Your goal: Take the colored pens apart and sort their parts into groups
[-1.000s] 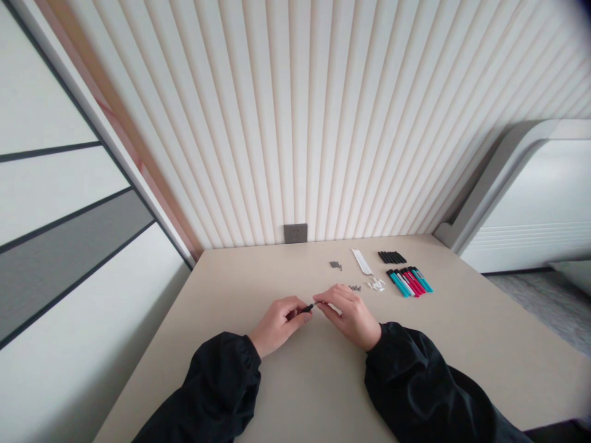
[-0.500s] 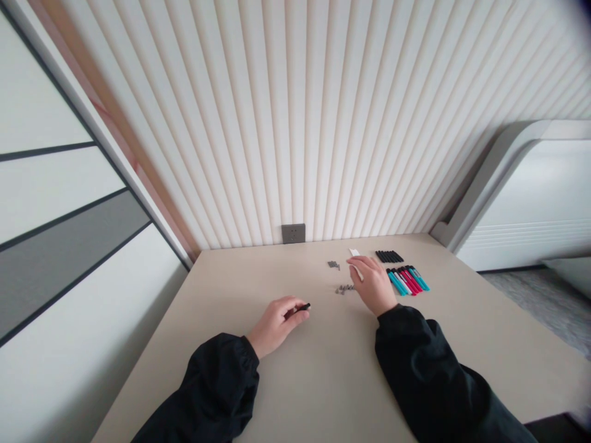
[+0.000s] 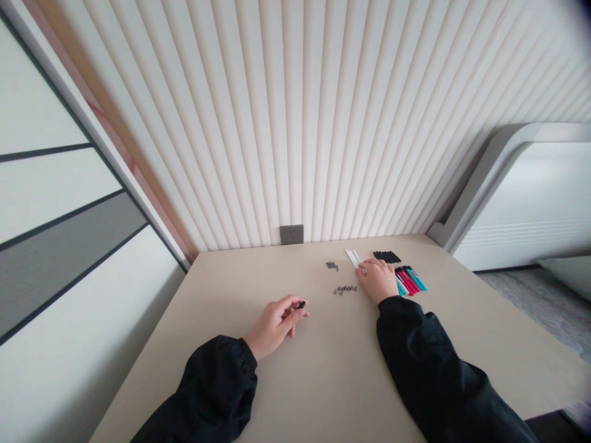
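My left hand is closed around a small black pen part, whose dark end shows between thumb and fingers; the rest is hidden. My right hand reaches over the table with its fingers bent together at the near ends of several thin white sticks, which look like pen refills. A little grey shows at its fingertips, but I cannot make out what is held. Left of that hand lie a row of small grey metal pieces and a small cluster of grey pieces.
Teal, white and red pen barrels lie side by side, partly behind my right hand. Several black tubes lie in a row at the back right. The beige table meets a ribbed wall with a dark socket.
My right hand has come down and slightly right, onto the white sticks' near ends, uncovering the row of grey pieces. My left hand still holds the black part, its fingers slightly shifted.
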Action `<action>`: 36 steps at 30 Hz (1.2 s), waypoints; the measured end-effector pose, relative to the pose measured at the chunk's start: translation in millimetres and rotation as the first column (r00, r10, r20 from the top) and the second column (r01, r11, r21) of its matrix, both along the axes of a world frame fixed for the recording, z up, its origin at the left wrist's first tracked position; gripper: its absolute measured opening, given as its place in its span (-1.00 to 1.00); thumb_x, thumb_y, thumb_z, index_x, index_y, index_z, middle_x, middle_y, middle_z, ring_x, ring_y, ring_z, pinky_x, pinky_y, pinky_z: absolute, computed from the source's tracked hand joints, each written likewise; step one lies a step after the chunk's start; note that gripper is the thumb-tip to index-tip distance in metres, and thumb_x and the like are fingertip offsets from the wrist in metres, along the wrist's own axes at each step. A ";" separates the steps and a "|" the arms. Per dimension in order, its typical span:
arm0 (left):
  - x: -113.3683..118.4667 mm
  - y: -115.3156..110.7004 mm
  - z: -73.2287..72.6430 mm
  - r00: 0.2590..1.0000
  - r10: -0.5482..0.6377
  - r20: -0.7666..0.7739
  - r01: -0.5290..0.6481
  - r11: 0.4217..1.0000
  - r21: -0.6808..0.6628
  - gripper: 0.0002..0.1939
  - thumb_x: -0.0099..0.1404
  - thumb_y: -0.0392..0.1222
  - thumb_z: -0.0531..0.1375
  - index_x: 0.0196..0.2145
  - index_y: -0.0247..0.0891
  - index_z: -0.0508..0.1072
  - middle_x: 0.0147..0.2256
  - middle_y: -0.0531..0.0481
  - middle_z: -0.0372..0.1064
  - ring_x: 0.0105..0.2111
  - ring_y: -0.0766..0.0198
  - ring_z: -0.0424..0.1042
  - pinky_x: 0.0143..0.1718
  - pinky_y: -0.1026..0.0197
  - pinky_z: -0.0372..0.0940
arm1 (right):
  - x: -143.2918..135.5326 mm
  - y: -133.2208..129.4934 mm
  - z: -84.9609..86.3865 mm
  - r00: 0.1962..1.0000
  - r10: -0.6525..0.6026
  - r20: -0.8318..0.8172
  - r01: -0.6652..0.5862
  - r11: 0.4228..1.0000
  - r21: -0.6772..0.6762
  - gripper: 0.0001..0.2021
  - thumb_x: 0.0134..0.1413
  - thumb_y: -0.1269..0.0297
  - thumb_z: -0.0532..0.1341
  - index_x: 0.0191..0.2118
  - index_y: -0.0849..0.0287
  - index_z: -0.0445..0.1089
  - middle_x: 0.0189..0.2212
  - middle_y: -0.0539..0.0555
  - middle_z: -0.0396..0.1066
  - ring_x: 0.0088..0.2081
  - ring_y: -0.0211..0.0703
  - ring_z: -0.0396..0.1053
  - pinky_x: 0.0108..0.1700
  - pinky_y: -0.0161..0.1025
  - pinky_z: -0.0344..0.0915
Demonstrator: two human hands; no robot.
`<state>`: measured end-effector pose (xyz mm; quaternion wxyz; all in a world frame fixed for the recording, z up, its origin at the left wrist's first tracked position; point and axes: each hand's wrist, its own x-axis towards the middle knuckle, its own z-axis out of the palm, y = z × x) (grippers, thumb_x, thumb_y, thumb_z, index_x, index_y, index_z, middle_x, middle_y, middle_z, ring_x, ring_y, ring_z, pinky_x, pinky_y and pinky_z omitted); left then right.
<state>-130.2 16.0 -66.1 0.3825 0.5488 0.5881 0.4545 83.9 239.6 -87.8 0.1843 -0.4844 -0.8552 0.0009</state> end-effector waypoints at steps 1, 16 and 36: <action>-0.1 0.1 0.3 1.000 -0.003 -0.003 0.003 1.000 -0.005 -0.66 0.32 0.05 0.09 -0.15 -0.28 0.38 -0.27 -0.11 0.49 -0.63 0.42 0.30 -0.56 0.32 0.23 | -0.4 0.0 -0.3 1.000 0.002 -0.002 -0.002 1.000 -0.007 -0.74 0.18 0.20 0.08 -0.26 0.13 0.51 -0.16 0.17 0.45 -0.10 0.06 0.29 -0.08 -0.07 0.10; 0.5 -0.1 0.1 1.000 0.001 -0.021 -0.001 1.000 -0.016 -0.68 0.33 0.02 0.08 -0.15 -0.28 0.38 -0.28 -0.10 0.50 -0.63 0.43 0.30 -0.57 0.34 0.23 | 3.2 4.4 4.7 0.989 -0.145 0.018 0.146 0.984 -0.101 -0.72 0.16 0.28 0.05 -0.15 0.08 0.50 -0.20 0.16 0.48 -0.12 0.01 0.34 -0.11 -0.12 0.08; -1.2 0.0 -0.5 0.999 -0.016 -0.040 0.015 1.000 -0.015 -0.71 0.34 -0.01 0.09 -0.15 -0.28 0.37 -0.25 -0.11 0.49 -0.62 0.44 0.30 -0.52 0.31 0.27 | -0.3 -0.3 8.2 0.981 -0.193 0.025 0.195 0.968 -0.159 -0.75 0.15 0.24 0.08 -0.33 0.14 0.50 -0.30 0.15 0.47 -0.18 -0.01 0.34 -0.15 -0.13 0.05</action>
